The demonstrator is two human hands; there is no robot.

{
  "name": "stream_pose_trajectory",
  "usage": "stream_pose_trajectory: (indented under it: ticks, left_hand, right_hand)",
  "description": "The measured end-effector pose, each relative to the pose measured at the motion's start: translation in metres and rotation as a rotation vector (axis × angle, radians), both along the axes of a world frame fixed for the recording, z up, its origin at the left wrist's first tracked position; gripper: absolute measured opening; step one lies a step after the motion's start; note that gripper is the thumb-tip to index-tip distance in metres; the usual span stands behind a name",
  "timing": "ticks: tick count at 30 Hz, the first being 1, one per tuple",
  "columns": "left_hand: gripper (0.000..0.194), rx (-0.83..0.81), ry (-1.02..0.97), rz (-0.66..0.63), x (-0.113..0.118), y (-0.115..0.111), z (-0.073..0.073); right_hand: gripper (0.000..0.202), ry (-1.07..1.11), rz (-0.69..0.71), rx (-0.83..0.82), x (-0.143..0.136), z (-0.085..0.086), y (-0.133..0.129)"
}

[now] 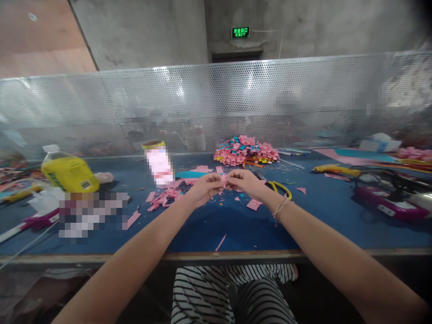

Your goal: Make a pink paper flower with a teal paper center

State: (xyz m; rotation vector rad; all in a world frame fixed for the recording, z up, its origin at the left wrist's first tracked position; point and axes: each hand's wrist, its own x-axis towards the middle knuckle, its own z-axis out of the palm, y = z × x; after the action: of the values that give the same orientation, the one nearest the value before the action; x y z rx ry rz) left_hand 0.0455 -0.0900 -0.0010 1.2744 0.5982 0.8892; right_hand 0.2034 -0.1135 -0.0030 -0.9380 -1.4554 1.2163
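Above the middle of the blue table, a small pink paper piece is pinched between both hands. My left hand grips it from the left with its fingertips. From the right, my right hand closes thumb and fingers on the same piece; a bracelet is on that wrist. Folded pink scraps lie left of my left hand. Scissors with yellow handles rest beside my right wrist, partly hidden by it. Behind the hands sits a heap of pink, blue and yellow paper pieces.
A yellow bottle stands at the left. Behind the table rises a perforated metal screen. At the right are a purple tool, yellow-handled pliers and coloured paper sheets. Small scraps dot the surface.
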Motion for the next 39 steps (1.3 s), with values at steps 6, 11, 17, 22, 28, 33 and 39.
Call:
stream_pose_trajectory:
  ticks: [6, 11, 17, 22, 28, 33, 39]
  left_hand:
    - [0.019, 0.017, 0.002, 0.01, 0.0, 0.0, -0.001]
    - [0.019, 0.046, 0.033, 0.028, 0.001, -0.001, -0.003]
    - [0.014, 0.342, 0.142, 0.172, 0.002, 0.0, -0.005]
    - [0.009, 0.494, 0.182, 0.345, 0.003, -0.004, 0.001]
    - [0.003, 0.597, 0.12, 0.417, 0.004, -0.009, 0.004]
    - [0.005, 0.612, 0.132, 0.398, 0.004, -0.011, 0.003]
    - [0.007, 0.595, 0.098, 0.373, 0.003, -0.012, 0.003]
  right_hand:
    - [0.005, -0.09, -0.023, 0.017, -0.001, 0.004, -0.002]
    - [0.009, -0.199, -0.068, 0.017, -0.002, 0.007, -0.006]
    - [0.005, -0.296, -0.171, 0.208, -0.002, 0.005, -0.005]
    - [0.005, -0.319, -0.245, 0.373, 0.002, 0.002, -0.001]
    - [0.01, -0.113, -0.078, 0.264, -0.001, 0.005, -0.004]
    - [0.011, -0.019, -0.057, 0.245, -0.002, 0.006, -0.007]
    - [0.01, -0.013, -0.037, 0.252, -0.001, 0.007, -0.007]
